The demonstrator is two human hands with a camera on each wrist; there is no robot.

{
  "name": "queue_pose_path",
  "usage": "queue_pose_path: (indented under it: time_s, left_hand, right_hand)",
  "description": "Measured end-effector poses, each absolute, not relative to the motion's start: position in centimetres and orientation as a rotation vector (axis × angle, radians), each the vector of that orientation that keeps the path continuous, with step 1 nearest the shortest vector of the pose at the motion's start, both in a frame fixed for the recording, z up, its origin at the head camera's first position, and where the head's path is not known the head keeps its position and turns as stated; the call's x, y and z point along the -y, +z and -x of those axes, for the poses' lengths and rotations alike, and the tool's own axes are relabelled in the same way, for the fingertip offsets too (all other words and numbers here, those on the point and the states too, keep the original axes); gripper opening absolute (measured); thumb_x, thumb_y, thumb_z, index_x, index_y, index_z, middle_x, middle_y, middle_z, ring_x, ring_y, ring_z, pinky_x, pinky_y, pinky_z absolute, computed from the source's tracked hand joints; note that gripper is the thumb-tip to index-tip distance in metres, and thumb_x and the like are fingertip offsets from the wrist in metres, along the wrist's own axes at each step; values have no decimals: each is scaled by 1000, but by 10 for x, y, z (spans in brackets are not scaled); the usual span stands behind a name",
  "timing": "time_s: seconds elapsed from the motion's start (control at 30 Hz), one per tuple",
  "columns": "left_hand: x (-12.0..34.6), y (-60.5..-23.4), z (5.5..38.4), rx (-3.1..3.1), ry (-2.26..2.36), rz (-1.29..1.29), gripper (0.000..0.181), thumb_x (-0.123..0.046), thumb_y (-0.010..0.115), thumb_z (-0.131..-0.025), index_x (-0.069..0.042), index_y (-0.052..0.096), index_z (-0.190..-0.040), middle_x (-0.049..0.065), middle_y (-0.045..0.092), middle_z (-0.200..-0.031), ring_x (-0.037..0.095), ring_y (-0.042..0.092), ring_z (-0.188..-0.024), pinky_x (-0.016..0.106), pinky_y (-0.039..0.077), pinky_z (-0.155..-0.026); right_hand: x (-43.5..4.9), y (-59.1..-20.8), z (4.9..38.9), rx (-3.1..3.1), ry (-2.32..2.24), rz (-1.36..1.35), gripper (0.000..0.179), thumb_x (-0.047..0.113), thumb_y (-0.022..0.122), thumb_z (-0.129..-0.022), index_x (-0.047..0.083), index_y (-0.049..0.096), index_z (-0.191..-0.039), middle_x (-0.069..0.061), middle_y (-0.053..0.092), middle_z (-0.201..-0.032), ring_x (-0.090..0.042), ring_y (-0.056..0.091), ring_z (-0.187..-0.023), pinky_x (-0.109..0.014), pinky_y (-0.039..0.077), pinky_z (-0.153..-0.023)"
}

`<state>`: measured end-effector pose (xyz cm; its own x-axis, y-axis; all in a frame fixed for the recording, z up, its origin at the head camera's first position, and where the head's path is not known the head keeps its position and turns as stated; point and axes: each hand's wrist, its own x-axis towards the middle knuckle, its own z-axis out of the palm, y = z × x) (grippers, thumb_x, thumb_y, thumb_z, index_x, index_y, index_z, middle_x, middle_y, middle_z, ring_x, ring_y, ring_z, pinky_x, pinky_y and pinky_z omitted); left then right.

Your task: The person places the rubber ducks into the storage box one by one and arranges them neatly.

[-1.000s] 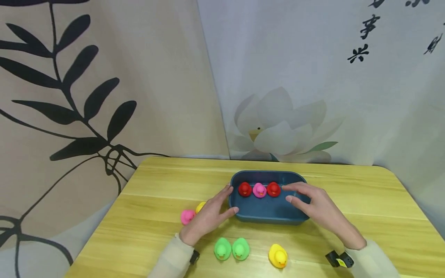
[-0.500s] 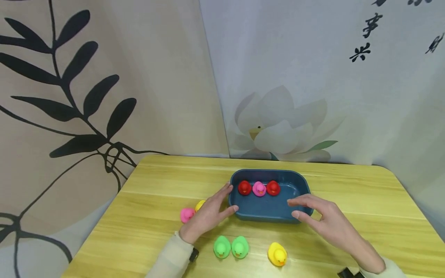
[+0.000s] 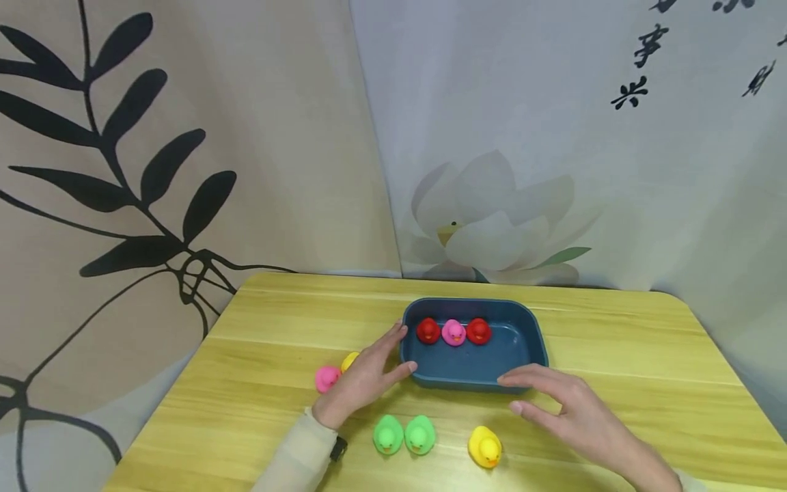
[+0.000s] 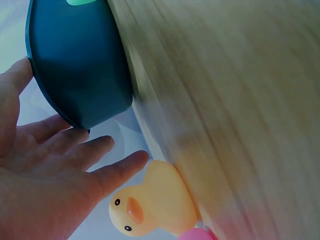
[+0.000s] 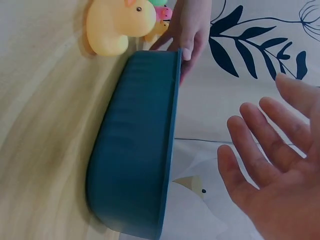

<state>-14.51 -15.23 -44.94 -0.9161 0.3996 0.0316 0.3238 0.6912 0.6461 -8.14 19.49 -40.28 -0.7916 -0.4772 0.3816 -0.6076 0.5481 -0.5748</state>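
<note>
A dark blue plastic bin [image 3: 473,365] holds a red rubber duck [image 3: 428,331], a pink rubber duck [image 3: 453,333] and another red duck [image 3: 478,331], lined up along its back left. My left hand [image 3: 364,383] spreads along the bin's left end, its thumb and fingertips at the rim in the left wrist view. Beside that hand sit a yellow duck [image 4: 167,200], partly covered in the head view, and a pink duck [image 3: 327,378]. Over the bin's front right edge, my right hand [image 3: 572,410] hovers with loosely bent fingers and nothing in them.
Two green ducks [image 3: 420,435] stand side by side on the wooden table [image 3: 627,342], in front of the bin. A yellow duck [image 3: 485,447] sits to their right, near my right hand. Behind the table hangs a printed cloth [image 3: 307,137].
My right hand has left the bin's interior, drawing back toward me over the front right edge. The left hand stays at the rim, and the ducks keep their places.
</note>
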Motion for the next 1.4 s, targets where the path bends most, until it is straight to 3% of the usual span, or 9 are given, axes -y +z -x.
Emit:
queue_pose_path:
  time_s: [0.17,0.5,0.9,1.4]
  left_hand:
    - [152,-451,144,-2772,1031,-595,78,-50,62,-102,-8,35,-162,8,24,-171,32,32,-152,51,35,-119]
    - [152,-448,147,-2776,1034,-590,78,-48,63,-102,-8,34,-162,7,23,-171,32,31,-153,51,33,-120]
    - [151,-445,148,-2776,1033,-583,77,-46,64,-102,-7,34,-162,7,22,-171,33,31,-153,53,32,-120]
    - [151,-446,151,-2763,1003,-563,79,-49,62,-102,-10,31,-163,4,20,-172,30,28,-154,48,31,-122]
  right_hand:
    - [-196,-410,75,2574,1103,-975,34,15,82,-90,27,75,-121,16,71,-120,-8,67,-110,-22,55,-91]
    - [-197,-421,72,2550,1119,-1127,38,13,80,-92,25,72,-127,10,72,-126,-13,67,-117,-20,52,-97]
    - [-193,-430,65,2762,1165,-1155,37,33,71,-99,23,70,-135,7,68,-136,-16,66,-122,-34,57,-97]
    - [-187,-447,64,2735,1132,-1227,38,34,73,-98,18,70,-132,5,67,-134,-18,64,-120,-36,55,-100]
